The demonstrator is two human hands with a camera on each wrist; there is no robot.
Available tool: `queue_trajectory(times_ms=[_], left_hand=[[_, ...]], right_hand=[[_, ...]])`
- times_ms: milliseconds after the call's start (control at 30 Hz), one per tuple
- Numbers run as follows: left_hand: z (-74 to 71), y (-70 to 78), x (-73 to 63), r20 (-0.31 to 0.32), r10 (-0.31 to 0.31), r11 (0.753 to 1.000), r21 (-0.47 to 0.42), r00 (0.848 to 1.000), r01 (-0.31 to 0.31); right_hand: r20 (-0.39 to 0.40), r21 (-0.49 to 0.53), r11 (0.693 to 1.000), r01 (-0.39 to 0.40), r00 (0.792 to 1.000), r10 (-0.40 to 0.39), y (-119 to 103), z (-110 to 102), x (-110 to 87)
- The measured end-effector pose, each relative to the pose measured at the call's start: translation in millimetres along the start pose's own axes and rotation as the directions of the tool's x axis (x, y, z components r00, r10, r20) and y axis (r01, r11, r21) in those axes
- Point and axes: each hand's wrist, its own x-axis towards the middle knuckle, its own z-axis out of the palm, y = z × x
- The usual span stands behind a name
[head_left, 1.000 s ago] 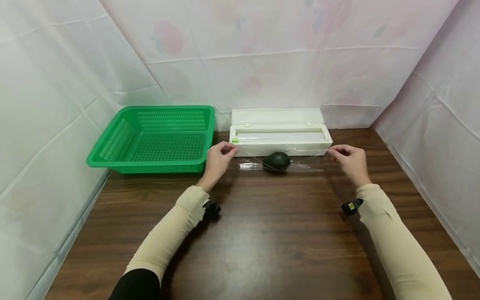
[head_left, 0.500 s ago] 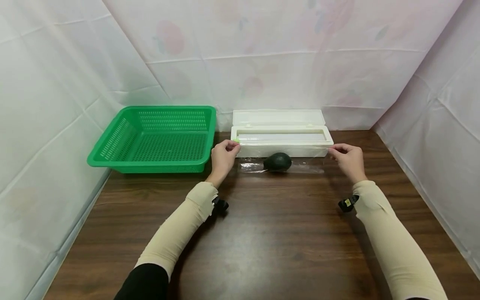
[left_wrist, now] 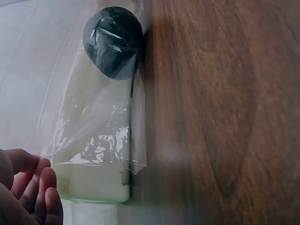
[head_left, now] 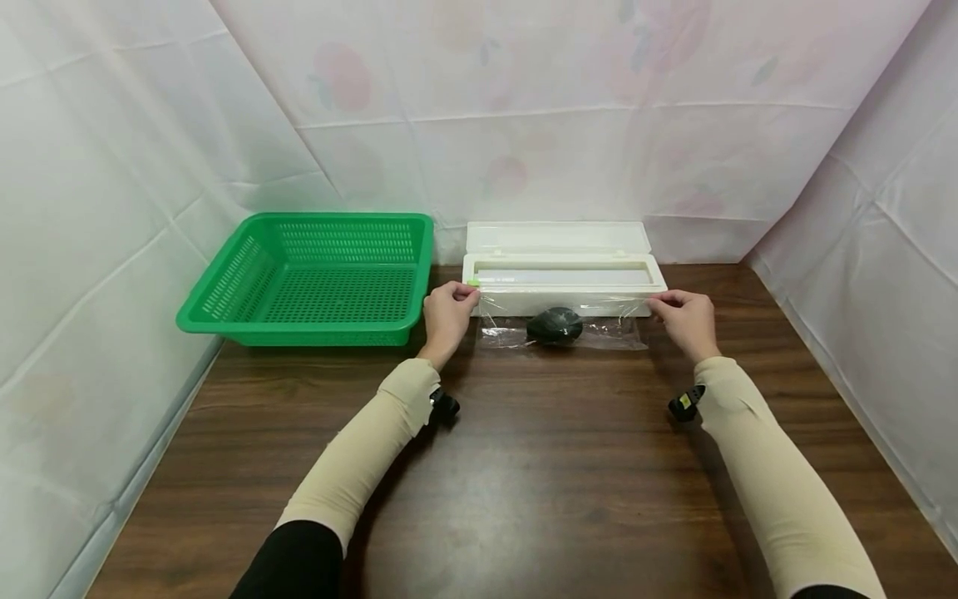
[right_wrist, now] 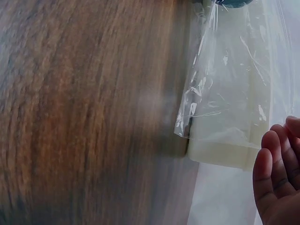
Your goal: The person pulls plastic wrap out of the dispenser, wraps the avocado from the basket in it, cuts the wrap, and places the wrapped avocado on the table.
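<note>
Delicately pinching clear film (left_wrist: 103,145) with left hand (head_left: 446,318) and right hand (head_left: 687,321), thumb against fingertip, over a dark green fruit (head_left: 555,326).
Nearest, wrapped in matt cream sleeves (head_left: 359,470), reaching across a wooden table (head_left: 516,466) of streaky brown grain. Beyond, holding the thin, glossy film by opposite edges, wrinkled and flecked with glints. Under it, between both hands, set with the fruit, egg-shaped, smooth, nearly black, overlaid with shiny creases. Just behind, giving way to a long, rectangular box (head_left: 565,259) of hard white plastic, with lid (head_left: 558,237) tipped back and lime-green tab (head_left: 473,283) at the left end. Left of that, latticing into a shallow basket (head_left: 322,328) of bright green plastic. Farthest, hung with pale, creased cloth (head_left: 524,125) bearing faint pink prints.
</note>
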Motion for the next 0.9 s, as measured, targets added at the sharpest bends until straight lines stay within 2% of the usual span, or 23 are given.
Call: queue_trajectory(times_ms=[367,633,900], left_hand=[[7.6,-6.7,2.6,-0.003,-0.005,0.997,0.075,1.000,0.005],[11.3,-9.1,1.7,0.009,-0.022,0.992,0.120,1.000,0.021],[10.9,-8.9,-1.5,0.065,-0.006,0.979,0.204,0.998,-0.007]], right_hand=[[0.001,-0.081,0.996,-0.019,1.000,0.019,6,10,6.1],[0.043,-0.155,0.987,-0.031,0.998,0.039,7,13,6.4],[0.067,-0.239,0.970,-0.041,0.996,0.059,4,16,6.5]])
